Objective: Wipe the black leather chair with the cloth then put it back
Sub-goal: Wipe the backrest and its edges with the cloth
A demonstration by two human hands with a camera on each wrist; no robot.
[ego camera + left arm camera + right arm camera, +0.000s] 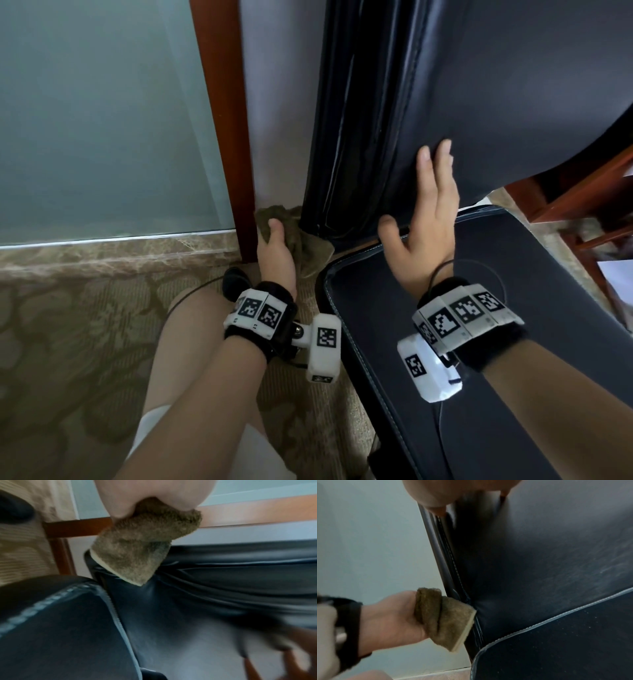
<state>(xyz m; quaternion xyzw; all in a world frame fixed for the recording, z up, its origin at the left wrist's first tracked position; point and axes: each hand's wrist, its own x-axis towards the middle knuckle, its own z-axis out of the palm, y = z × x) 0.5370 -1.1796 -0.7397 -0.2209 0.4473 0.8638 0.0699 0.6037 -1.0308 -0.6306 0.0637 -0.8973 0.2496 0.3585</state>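
Observation:
The black leather chair point(496, 102) fills the right of the head view, its backrest upright above the seat point(445, 342). An olive-brown folded cloth point(308, 246) is held by my left hand point(275, 246) against the lower left edge of the backrest, near the seat corner. In the left wrist view the cloth point(137, 550) touches the chair's side seam point(223, 581). The right wrist view shows the cloth point(443, 618) and left hand point(390, 619) at that same edge. My right hand point(428, 212) lies flat, fingers straight, on the backrest front.
A frosted glass panel point(102, 120) with a brown wooden frame point(226, 137) stands left of the chair. Patterned carpet point(68, 342) covers the floor, with a marble threshold point(120, 250). Wooden furniture legs point(582, 205) stand at the right. My knee point(191, 342) is low centre.

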